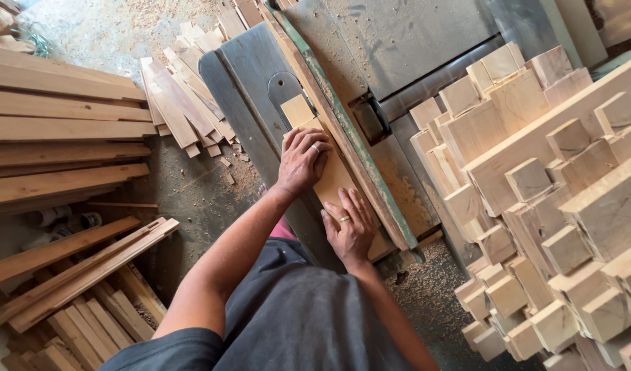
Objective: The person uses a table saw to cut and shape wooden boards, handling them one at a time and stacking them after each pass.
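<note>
Filling the 3 o'clock side, a stack of square-cut wooden blocks (535, 199) stands just beside the dark saw table (250, 82); long planks (61, 130) lie at 9 o'clock. On the table a pale board (327, 172) runs from 11 to 5 o'clock, its right edge against the green-edged fence (343, 130), bare table on its left. The left hand (302, 161) presses flat on the board's middle, fingers spread narrow; the right hand (350, 230) lies flat near its near end.

Pale tan board (333, 180), green-edged fence (350, 134)
</note>
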